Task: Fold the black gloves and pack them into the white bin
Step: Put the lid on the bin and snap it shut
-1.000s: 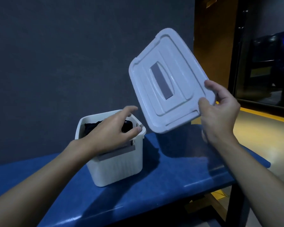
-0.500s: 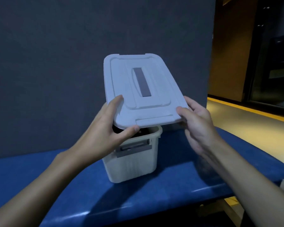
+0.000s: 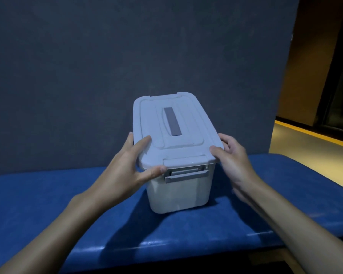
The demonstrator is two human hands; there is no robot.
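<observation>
So the white rectangular plastic lid (image 3: 172, 135) with the grey strip is down on the white plastic bin (image 3: 178, 196) now. A second ago the right hand had it up in the air beside the bin, and half a second ago it was only tilted over the opening. Now it looks flat on the bin's rim.

The left hand (image 3: 131, 167) pinches the lid's near-left corner, thumb on the front edge just beside the grey latch (image 3: 186, 174) on the bin's front. The right hand (image 3: 232, 159) holds the near-right corner, thumb on top, fingers round the side. Each grip is closed narrow on the lid.

The black gloves are out of sight. Dark fabric was showing inside the bin earlier, so I reckon they're packed under the lid. The bin stands on the blue padded worktop (image 3: 48, 204).

Task looks basically done. Can't tell whether the lid has clicked home, so maybe one press left.
</observation>
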